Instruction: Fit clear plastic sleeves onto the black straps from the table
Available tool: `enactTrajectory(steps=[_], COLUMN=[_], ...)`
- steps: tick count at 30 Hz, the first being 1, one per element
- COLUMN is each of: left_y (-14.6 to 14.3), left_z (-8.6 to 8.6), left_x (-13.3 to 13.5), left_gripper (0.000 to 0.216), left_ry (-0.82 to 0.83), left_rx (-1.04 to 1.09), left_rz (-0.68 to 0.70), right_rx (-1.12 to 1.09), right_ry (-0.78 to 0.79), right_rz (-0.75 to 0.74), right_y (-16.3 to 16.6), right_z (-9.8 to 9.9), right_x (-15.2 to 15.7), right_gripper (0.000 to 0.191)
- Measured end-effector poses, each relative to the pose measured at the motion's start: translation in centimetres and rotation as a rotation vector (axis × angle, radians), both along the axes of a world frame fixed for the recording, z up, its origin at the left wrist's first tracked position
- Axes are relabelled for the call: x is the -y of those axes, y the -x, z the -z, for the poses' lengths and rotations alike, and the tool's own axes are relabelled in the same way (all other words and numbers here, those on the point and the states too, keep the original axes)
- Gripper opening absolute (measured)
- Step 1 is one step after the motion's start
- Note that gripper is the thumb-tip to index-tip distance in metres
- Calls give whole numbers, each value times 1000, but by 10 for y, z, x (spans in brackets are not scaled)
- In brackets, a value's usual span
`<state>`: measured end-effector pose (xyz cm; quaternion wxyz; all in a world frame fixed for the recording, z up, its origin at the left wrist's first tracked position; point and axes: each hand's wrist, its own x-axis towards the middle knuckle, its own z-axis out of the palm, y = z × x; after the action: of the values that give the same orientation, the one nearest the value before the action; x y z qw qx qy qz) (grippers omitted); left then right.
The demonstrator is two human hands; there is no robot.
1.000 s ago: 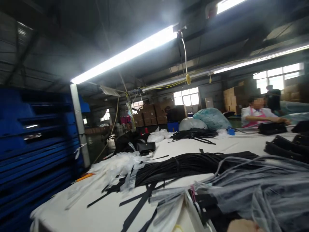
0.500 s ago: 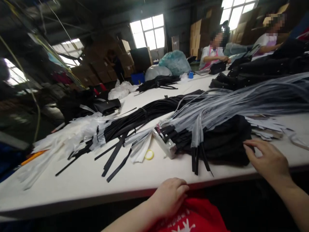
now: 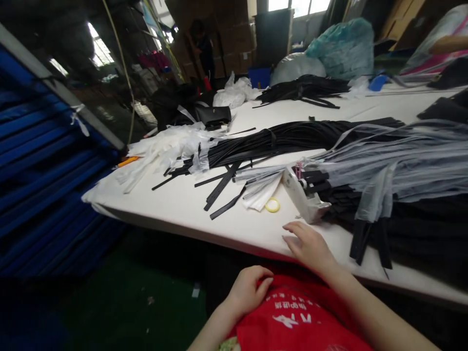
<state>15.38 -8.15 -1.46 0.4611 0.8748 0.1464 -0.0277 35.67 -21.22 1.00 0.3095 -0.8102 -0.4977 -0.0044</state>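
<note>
My right hand point(image 3: 309, 248) reaches over the near edge of the white table, thumb and fingers apart with nothing in them. Just beyond its fingertips lie a yellow ring point(image 3: 272, 205), perhaps a tape roll, and an open white box point(image 3: 302, 195) on its side. Against the front of the red apron point(image 3: 288, 312), my left hand point(image 3: 252, 287) is loosely curled, thumb apart from the fingers and nothing visible in it. Right of the box, black strips point(image 3: 371, 239) stick out from a clear plastic sleeve point(image 3: 376, 195) at the table edge.
A long bundle of black straps point(image 3: 288, 136) crosses the table point(image 3: 183, 209). White plastic film point(image 3: 164, 151) lies at the left end, and clear plastic strips point(image 3: 413, 151) at the right. Blue stacked panels point(image 3: 54, 180) stand left. Two people are partly visible beyond the table.
The view has swung left. My right hand has left the black cloth at the right and come leftward to near the white box. My left hand stays low by the apron.
</note>
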Motion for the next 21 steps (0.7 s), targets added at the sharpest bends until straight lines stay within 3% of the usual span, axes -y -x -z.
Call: enactTrajectory(steps=[5,10,15,21], left_y=[33,53,50,43], left_z=[6,17,23,22], left_x=[-22,-33,-39,-36], left_gripper=[20,21,24,23], left_ry=[-19,8,58,114], left_rx=[-8,5,40,37], left_rz=[-75,-156,-158,-135], right_rx=[263,435,422,328], right_ry=[146,302,329,447], right_rz=[103,132,95,-123], right_y=[-23,-30,-32,-20], right_z=[24,35,21,1], right_x=[-65,-82,-90,-142], right_gripper=[40,37,32,31])
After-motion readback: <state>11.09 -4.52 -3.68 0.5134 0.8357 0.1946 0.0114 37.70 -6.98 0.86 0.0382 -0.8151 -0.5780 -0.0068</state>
